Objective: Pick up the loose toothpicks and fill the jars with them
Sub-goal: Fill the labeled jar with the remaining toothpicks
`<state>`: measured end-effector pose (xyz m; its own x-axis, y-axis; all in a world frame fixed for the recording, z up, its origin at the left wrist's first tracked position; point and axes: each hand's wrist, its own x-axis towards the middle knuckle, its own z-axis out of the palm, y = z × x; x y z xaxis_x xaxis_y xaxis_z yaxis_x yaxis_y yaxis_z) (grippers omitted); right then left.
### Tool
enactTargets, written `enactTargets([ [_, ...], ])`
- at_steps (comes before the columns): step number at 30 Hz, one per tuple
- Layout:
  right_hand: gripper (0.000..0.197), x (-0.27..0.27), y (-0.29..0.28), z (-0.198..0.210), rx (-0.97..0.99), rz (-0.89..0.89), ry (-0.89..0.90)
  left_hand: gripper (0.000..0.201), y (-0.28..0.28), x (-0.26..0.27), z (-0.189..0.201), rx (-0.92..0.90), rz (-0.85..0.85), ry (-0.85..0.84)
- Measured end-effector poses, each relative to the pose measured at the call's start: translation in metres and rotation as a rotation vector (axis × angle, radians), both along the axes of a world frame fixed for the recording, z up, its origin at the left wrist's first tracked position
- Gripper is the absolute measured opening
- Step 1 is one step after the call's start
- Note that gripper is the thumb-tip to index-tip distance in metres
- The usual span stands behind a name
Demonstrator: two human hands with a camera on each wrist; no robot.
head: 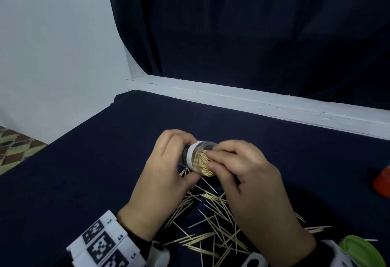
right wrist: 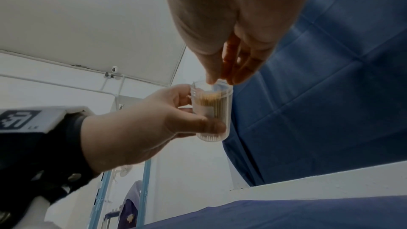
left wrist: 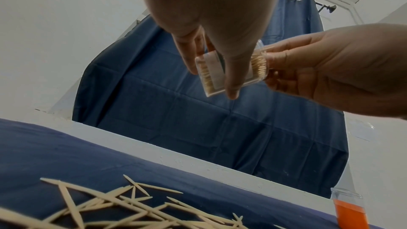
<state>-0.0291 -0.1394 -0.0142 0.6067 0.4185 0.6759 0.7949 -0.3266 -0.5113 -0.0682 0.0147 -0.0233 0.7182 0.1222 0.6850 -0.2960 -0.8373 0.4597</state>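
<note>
A dark navy cloth [head: 105, 161] covers the counter, soft and slightly creased, running to a white painted ledge [head: 274, 103] at the far side with a navy curtain [head: 253, 24] hanging behind it.

The left hand [head: 160, 173] holds a clear plastic jar [head: 196, 159] above the middle of the counter, thumb and fingers curled round its smooth cylindrical wall, which carries a white label band. The jar is tipped so its open mouth faces right, toward the right hand [head: 249, 178]. It is already packed close with pale wooden toothpicks standing on end. The right grip is pressed together at the jar's mouth, fingertips [right wrist: 211, 80] touching the rim or the toothpick ends; whether it pinches a toothpick cannot be told.

Near the person, below both hands, loose toothpicks [head: 211, 222] lie crossed in a thin scatter on the cloth: slim, rigid, pointed at both ends. A green lid [head: 360, 250] sits at the near right corner, and a jar with an orange band [left wrist: 350, 210] stands at the right edge.

The risks, as I judge them: the jar is tilted and nearly full, so a nudge from the right fingers could spill the packed sticks back out. Forcing more into a tight bundle could snap one or jam it across the mouth. The smooth wall could also slip in the left grip.
</note>
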Motion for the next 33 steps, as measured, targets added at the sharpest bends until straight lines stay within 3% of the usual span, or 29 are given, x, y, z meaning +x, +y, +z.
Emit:
enactTargets([
  [2, 0.023, 0.000, 0.003, -0.002, -0.098, 0.007, -0.066, 0.041, 0.000, 0.000, 0.000, -0.003, -0.008, 0.004],
  [5, 0.014, 0.003, 0.003, -0.004, -0.164, 0.009, -0.134, 0.043, 0.002, 0.000, -0.001, 0.002, -0.008, 0.014],
  [10, 0.010, 0.006, -0.007, 0.006, -0.092, -0.052, -0.087, 0.046, 0.003, 0.000, -0.001, 0.003, 0.008, 0.009],
  [16, 0.008, 0.005, 0.004, -0.002, -0.277, -0.165, -0.035, 0.046, 0.002, 0.001, -0.001, 0.015, 0.004, 0.012],
  [19, 0.014, 0.005, 0.007, -0.007, -0.195, -0.040, 0.117, 0.045, 0.002, 0.001, -0.001, 0.002, -0.003, 0.029],
  [25, 0.025, 0.002, -0.003, -0.001, -0.026, 0.073, 0.204, 0.046, 0.004, 0.002, -0.003, -0.004, 0.000, 0.048],
  [29, 0.019, 0.004, -0.003, -0.006, -0.107, 0.080, 0.129, 0.048, 0.002, 0.003, -0.004, 0.006, -0.026, 0.067],
  [33, 0.021, 0.016, -0.022, 0.010, -0.051, 0.056, 0.122, 0.049, 0.004, 0.003, -0.005, 0.011, -0.029, 0.102],
])
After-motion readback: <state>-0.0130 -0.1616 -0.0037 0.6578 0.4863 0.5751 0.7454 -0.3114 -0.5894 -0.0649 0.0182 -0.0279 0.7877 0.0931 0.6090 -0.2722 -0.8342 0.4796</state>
